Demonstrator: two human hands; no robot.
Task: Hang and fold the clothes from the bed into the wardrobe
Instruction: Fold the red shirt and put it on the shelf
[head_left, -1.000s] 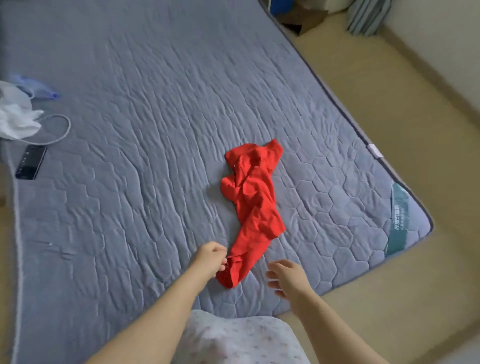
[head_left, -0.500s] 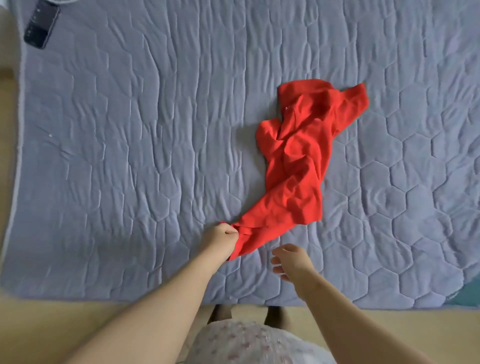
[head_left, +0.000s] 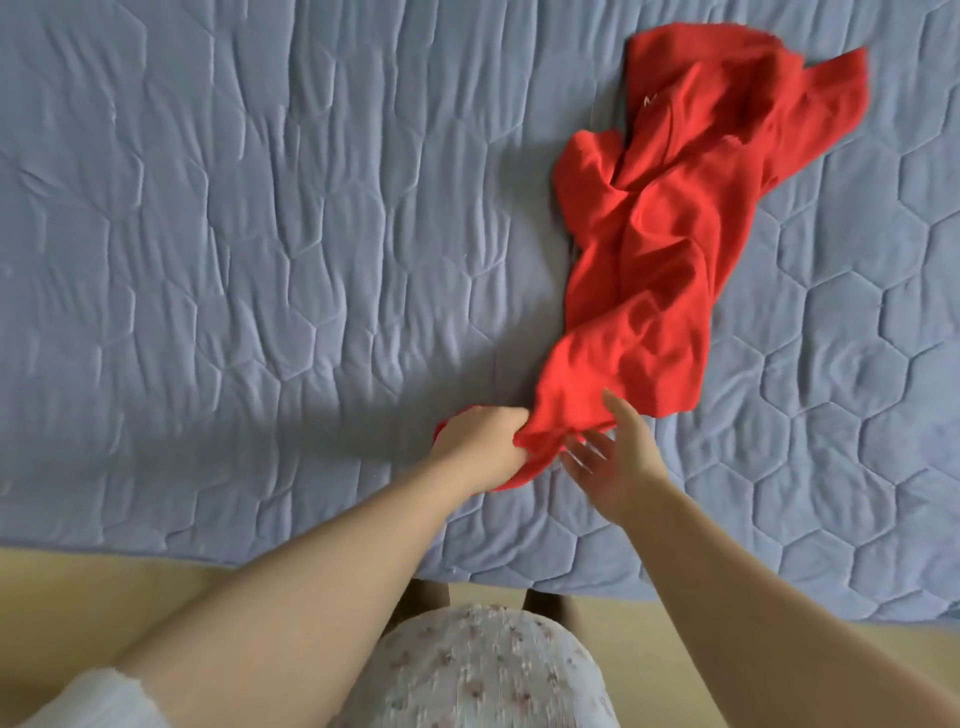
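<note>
A crumpled red garment (head_left: 670, 244) lies stretched out on the grey-blue quilted bed (head_left: 260, 234), running from the upper right down toward me. My left hand (head_left: 480, 441) grips its near end in a fist, close to the bed's front edge. Just to the right, my right hand (head_left: 613, 457) is spread with straight fingers, its fingertips touching the garment's lower edge. The wardrobe is not in view.
The bed's front edge (head_left: 311, 558) runs across the lower part of the view, with tan floor (head_left: 78, 613) below it. I stand right against that edge. The quilt spreads wide to the left of the garment.
The view has tilted down and moved closer to the bed. My left hand keeps its grip on the red garment's end. My right hand has opened and reached forward onto the cloth.
</note>
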